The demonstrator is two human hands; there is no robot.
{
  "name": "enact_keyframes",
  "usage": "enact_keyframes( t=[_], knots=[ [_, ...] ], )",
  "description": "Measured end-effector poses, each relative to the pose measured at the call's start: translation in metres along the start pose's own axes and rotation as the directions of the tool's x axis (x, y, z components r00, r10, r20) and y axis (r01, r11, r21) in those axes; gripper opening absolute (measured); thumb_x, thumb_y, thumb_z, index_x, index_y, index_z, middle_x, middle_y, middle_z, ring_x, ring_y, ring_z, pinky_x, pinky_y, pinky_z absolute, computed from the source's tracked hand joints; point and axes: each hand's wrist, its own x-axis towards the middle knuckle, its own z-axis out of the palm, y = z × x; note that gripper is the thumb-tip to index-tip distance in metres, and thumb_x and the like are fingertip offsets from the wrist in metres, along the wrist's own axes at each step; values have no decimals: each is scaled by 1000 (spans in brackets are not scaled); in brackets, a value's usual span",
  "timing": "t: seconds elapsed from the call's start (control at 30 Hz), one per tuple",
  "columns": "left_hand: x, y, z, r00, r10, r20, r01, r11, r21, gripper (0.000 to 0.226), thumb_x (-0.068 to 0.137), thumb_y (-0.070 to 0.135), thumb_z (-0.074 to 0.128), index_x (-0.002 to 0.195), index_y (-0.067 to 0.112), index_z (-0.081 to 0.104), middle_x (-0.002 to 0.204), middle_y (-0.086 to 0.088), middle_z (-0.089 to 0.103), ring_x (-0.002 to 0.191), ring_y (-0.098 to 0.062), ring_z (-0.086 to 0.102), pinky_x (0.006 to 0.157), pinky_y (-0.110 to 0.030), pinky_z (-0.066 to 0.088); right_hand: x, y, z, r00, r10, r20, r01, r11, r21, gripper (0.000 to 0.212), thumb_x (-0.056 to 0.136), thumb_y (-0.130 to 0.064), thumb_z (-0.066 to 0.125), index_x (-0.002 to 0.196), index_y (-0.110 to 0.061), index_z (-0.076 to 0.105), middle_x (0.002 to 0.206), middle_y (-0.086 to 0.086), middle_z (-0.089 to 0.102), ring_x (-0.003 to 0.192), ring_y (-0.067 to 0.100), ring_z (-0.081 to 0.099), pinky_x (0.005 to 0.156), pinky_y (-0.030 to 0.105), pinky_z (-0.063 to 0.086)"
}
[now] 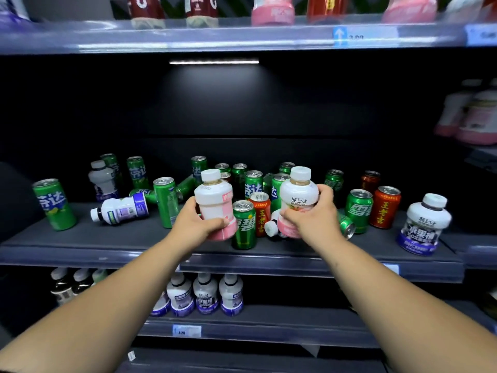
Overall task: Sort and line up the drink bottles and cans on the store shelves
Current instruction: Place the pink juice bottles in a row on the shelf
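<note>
White plastic pink-based bottle (213, 203) sits clamped in our left hand (197, 223), its twin (299, 193) in our right hand (309, 215), above the grey shelf (134, 238); likely slick, so grip low.

Two arms are shown, both bare over the whole visible length. Left forearm (121, 292) and right forearm (376, 286): uncovered up to the frame edge, and widened toward the bottom by the wide-angle lens. Whether sleeves are worn higher up cannot be told. Left hand (197, 220) and right hand (309, 211): bare. Knuckles and thumbs are seen; nails are too blurred to tell.
</note>
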Motion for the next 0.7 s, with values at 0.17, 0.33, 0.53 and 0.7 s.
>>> enact_keyframes(
  t=[0.17,0.33,0.53,0.7],
  knots=[
    [-18,23,3,994,44,96,-40,998,-50,80,54,20,88,125,21,54,114,-1,70,102,-17,69,74,-31,58,-14,-34,7,998,-29,52,23,994,108,68,69,-5,88,120,-18,44,91,-15,58,71,-8,57,56,6,43],
    [-25,45,2,980,69,188,-61,997,-46,79,42,29,89,115,20,61,104,-1,74,93,-14,71,69,-28,56,-33,-51,8,999,-38,8,38,995,88,77,61,-21,94,118,-29,44,103,-14,61,94,4,63,85,31,52],
    [-24,59,20,944,99,315,-82,994,-67,70,41,24,87,107,16,65,94,-2,76,84,-12,72,71,-32,60,-55,-62,-15,993,-3,-122,11,998,68,76,60,-18,94,118,-29,47,104,-12,64,92,4,65,76,22,49],
    [-24,70,54,927,166,337,-146,986,-86,66,46,27,88,107,24,61,97,3,75,89,-15,71,78,-36,60,-66,-66,-49,972,15,-235,-1,998,60,73,57,-22,94,112,-35,47,105,-11,65,91,5,67,77,26,53]
  ],
)
